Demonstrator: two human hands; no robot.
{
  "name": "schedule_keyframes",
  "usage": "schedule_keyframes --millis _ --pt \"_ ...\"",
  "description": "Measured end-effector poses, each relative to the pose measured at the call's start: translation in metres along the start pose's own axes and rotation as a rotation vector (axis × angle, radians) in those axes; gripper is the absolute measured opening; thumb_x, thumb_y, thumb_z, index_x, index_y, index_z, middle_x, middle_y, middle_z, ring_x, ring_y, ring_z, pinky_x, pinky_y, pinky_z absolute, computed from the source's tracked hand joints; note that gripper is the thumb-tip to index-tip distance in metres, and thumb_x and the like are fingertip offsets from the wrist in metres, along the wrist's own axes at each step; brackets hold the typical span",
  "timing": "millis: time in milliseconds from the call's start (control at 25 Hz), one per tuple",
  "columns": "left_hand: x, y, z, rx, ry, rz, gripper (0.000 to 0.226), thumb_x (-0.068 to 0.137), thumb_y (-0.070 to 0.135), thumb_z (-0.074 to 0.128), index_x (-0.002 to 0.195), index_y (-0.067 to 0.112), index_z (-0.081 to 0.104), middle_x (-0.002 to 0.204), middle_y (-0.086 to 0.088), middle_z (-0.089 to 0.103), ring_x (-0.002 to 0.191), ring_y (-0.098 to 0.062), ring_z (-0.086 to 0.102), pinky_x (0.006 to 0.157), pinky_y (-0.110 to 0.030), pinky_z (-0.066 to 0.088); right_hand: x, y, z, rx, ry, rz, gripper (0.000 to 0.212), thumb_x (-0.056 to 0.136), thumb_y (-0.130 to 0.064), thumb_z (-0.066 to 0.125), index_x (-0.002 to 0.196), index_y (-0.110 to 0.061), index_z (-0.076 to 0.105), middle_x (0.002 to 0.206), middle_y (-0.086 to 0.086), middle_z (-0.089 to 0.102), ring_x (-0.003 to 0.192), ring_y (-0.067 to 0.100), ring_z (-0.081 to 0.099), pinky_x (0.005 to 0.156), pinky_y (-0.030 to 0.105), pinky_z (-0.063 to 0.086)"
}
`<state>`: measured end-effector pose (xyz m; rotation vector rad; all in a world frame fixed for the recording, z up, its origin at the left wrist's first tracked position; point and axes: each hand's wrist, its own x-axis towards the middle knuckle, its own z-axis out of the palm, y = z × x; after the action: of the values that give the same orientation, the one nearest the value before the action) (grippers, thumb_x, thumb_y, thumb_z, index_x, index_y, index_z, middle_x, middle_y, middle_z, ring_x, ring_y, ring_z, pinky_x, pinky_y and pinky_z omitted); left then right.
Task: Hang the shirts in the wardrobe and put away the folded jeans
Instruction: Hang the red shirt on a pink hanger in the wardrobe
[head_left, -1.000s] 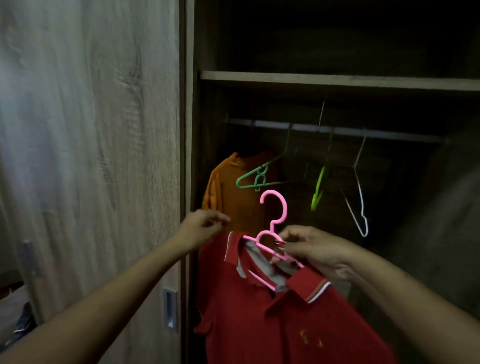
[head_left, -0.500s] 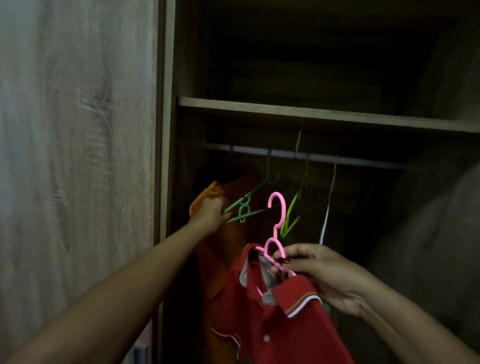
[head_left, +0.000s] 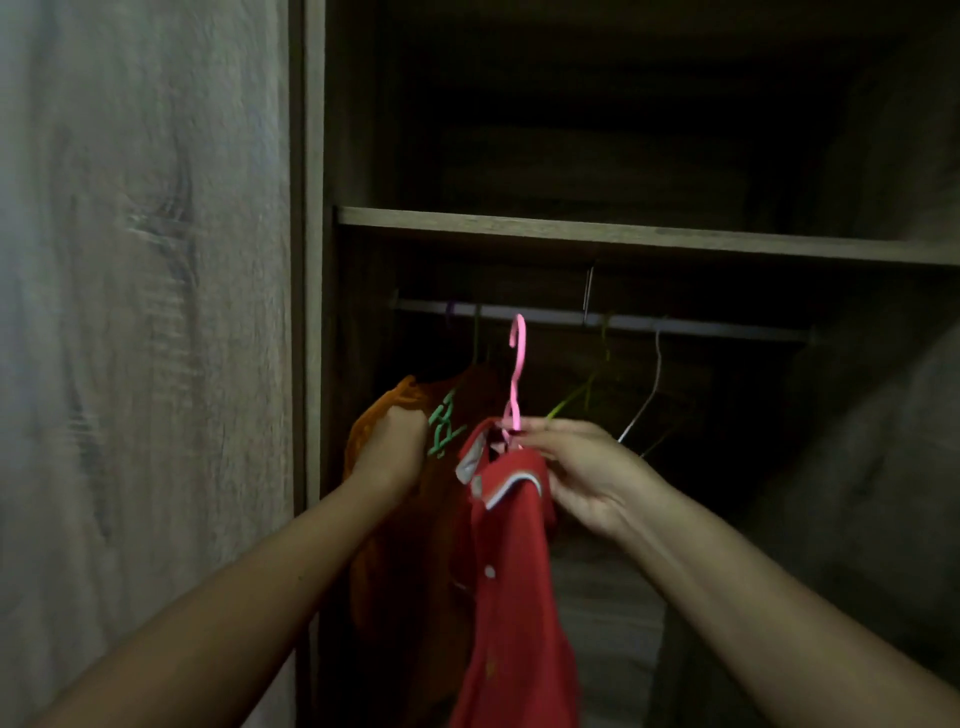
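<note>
A red polo shirt hangs on a pink hanger. My right hand pinches the hanger's neck at the collar, and the hook is raised close to the metal rail, just below and in front of it. My left hand grips the shoulder of an orange shirt hanging at the rail's left end and holds it to the left. The folded jeans are not in view.
A green hanger hangs beside the orange shirt. A yellow-green hanger and a white wire hanger hang bare further right. A wooden shelf runs above the rail. The wardrobe door fills the left.
My right hand has lifted the red shirt and pink hanger up toward the rail and turned them edge-on. My left hand left the red collar and took hold of the orange shirt.
</note>
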<state>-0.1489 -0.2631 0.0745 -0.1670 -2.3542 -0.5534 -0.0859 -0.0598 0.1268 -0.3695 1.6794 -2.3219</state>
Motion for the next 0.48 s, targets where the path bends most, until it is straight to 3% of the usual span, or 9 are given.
schedule_keyframes --millis 80,200,320,400,480 --pt "-0.009 0.002 -0.012 -0.054 -0.008 -0.064 0.036 0.094 0.025 0.048 0.129 0.026 0.055 0.133 0.008 0.054 0.121 -0.014 0.052 0.100 -0.030 0.044 0.026 -0.011 0.020 0.068 0.077 -0.081 0.018 0.086 0.016 0.046 0.087 0.007 0.062 0.064 0.015 0.058 0.039 0.009 0.057 0.042 0.016 0.051" --pt "-0.016 -0.008 -0.017 0.009 -0.074 -0.252 0.028 0.092 0.012 0.047 0.113 -0.001 0.060 0.117 -0.022 0.061 0.105 -0.040 0.059 0.090 -0.041 0.050 0.071 -0.027 0.037 0.188 0.176 -0.162 0.020 0.082 0.017 0.048 0.068 0.004 0.053 0.048 0.014 0.051 0.033 0.015 0.054 0.036 0.023 0.047" --pt "-0.025 -0.010 -0.022 0.017 -0.144 -0.229 0.029 0.083 0.032 0.048 0.097 0.011 0.061 0.089 -0.012 0.063 0.075 -0.026 0.064 0.073 -0.040 0.057 0.118 -0.032 0.038 0.184 0.297 -0.208 0.018 0.080 0.019 0.046 0.081 0.002 0.051 0.059 0.013 0.049 0.041 0.016 0.055 0.036 0.018 0.046" --pt "-0.028 -0.011 -0.025 0.010 -0.153 -0.217 0.022 0.086 0.033 0.052 0.092 0.014 0.063 0.081 -0.004 0.062 0.067 -0.015 0.063 0.066 -0.036 0.058 0.147 -0.029 0.033 0.197 0.335 -0.211 0.029 0.082 0.020 0.043 0.100 0.002 0.055 0.068 0.013 0.051 0.054 0.020 0.055 0.036 0.018 0.048" --pt "-0.029 -0.010 -0.025 -0.005 -0.122 -0.225 0.017 0.090 0.027 0.056 0.093 0.012 0.065 0.078 0.000 0.061 0.064 -0.008 0.060 0.061 -0.028 0.055 0.171 -0.023 0.022 0.192 0.346 -0.217 0.031 0.084 0.020 0.042 0.103 0.002 0.059 0.073 0.010 0.054 0.061 0.019 0.054 0.049 0.025 0.053"
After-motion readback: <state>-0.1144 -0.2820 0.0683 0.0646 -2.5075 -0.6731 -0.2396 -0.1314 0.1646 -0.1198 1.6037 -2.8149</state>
